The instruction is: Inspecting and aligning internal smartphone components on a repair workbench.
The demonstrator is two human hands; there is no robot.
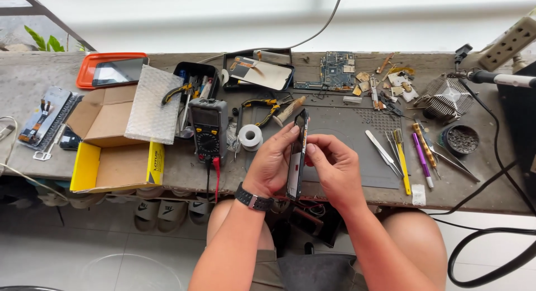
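Both hands — apparently — grip phone (pixel 297 155).

I sit at a long, worn grey concrete workbench (pixel 33 73) under a bright white window wall (pixel 223 17), pale glossy floor tiles (pixel 84 257) beneath me.

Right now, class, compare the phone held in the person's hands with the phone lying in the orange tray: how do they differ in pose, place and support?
The held phone stands on edge, so only its thin side shows; the tray phone lies flat, dark screen up. The held phone is gripped by the left hand and right hand at the bench's front edge; the tray phone rests untouched in the orange tray at the back left. Both are slim, dark and rectangular.
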